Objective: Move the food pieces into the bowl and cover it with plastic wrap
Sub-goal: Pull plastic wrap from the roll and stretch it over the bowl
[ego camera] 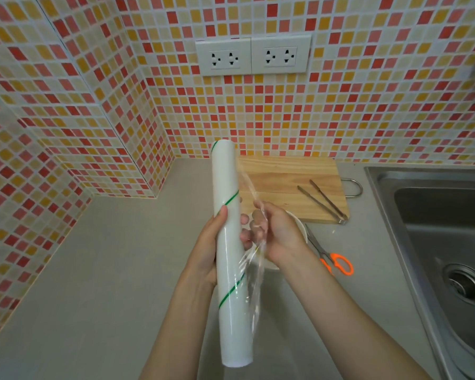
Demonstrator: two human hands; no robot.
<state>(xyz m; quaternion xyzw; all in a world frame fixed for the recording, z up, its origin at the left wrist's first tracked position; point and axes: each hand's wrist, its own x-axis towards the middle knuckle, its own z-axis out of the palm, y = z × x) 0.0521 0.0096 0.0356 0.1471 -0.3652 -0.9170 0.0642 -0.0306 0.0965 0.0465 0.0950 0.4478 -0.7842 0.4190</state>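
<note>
A long white roll of plastic wrap (229, 253) with green spiral stripes stands nearly upright in the middle of the view, above the counter. My left hand (207, 250) grips its middle from the left. My right hand (279, 237) pinches the loose clear film (254, 272) that hangs bunched along the roll's right side. A white bowl (302, 229) sits on the counter behind my right hand, mostly hidden by it. Its contents do not show.
A wooden cutting board (283, 176) lies against the tiled wall with metal tongs (324, 201) on it. Orange-handled scissors (335, 260) lie right of the bowl. A steel sink (444, 242) fills the right side. Two wall outlets (252, 56) sit above the grey counter (107, 270).
</note>
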